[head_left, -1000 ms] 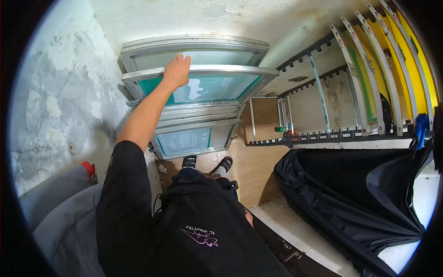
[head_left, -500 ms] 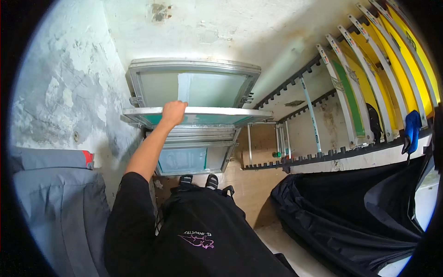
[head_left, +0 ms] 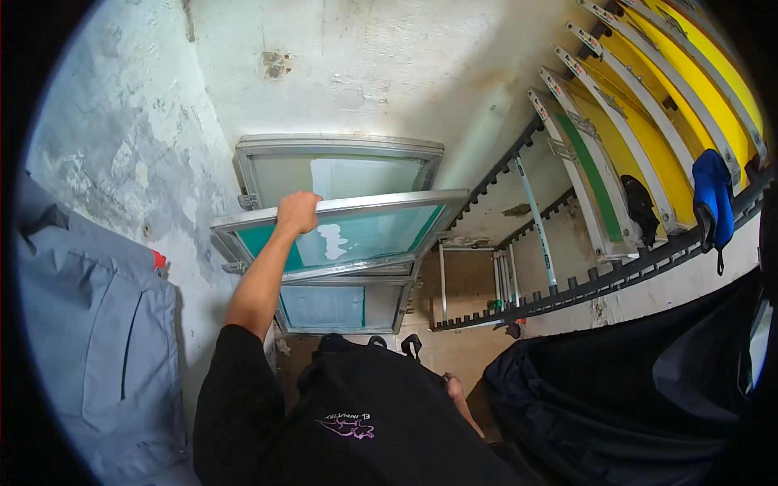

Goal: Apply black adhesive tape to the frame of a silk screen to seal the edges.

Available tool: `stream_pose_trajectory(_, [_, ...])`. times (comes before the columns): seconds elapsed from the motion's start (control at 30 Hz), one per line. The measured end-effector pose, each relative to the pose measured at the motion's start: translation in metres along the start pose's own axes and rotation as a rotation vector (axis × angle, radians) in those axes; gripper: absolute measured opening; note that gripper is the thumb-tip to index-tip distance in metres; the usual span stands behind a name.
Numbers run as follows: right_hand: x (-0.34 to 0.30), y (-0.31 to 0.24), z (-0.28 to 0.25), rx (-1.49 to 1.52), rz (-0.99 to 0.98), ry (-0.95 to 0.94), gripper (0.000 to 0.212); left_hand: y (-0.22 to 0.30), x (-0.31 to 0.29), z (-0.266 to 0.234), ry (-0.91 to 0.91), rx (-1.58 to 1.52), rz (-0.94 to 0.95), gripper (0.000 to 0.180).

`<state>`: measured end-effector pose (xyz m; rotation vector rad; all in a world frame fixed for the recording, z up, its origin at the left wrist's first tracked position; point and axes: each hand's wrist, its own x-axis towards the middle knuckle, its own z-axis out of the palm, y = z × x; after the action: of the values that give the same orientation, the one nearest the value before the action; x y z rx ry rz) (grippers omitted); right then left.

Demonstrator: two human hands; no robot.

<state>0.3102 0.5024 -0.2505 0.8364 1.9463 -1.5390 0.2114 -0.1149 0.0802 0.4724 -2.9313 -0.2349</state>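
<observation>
My left hand [head_left: 298,212] is closed over the top bar of a screen-printing frame [head_left: 405,202], a metal frame with mesh and a teal coating around a pale irregular patch. This frame leans, its right end a little higher than its left. Behind it another screen-printing frame [head_left: 340,142] with pale mesh rests against the wall. Below and nearer, more frames are stacked, the nearest frame [head_left: 324,306] showing a light blue panel. My right hand [head_left: 454,387] hangs low beside my apron, away from the frames; its fingers are too small and partly hidden to read.
On the right, a black slotted rack [head_left: 600,283] holds several metal-framed screens [head_left: 648,121] with yellow mesh. A blue pouch [head_left: 713,190] hangs there. Black cloth [head_left: 600,389] drapes at lower right. A grey garment [head_left: 97,324] hangs on the left by the peeling wall [head_left: 121,146].
The held frame has tipped, so its meshed face now shows, and its right end has risen. My right hand has come into view beside the apron. The head view has shifted.
</observation>
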Motion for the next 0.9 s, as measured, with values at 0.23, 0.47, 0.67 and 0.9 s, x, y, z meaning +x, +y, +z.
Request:
stream_pose_trajectory(0.23, [0.024,0.021,-0.027,-0.241,-0.196,-0.155,0.027,0.008,-0.096,-0.027,0.123,-0.159,-0.171,0.031])
stream_pose_trajectory(0.47, [0.085,0.018,-0.017,-0.613,-0.672,-0.360,0.031,0.019,-0.158,-0.057,0.261,-0.496,-0.293,0.029])
stream_pose_trajectory(0.67, [0.051,-0.093,0.044,-0.069,0.022,-0.389,0.067,0.015,-0.196,-0.057,0.296,-0.783,-0.326,0.021])
stream_pose_trajectory(0.9, [0.031,-0.241,0.102,0.143,-0.356,-0.501,0.092,0.020,-0.237,-0.047,0.358,-1.070,-0.398,0.022])
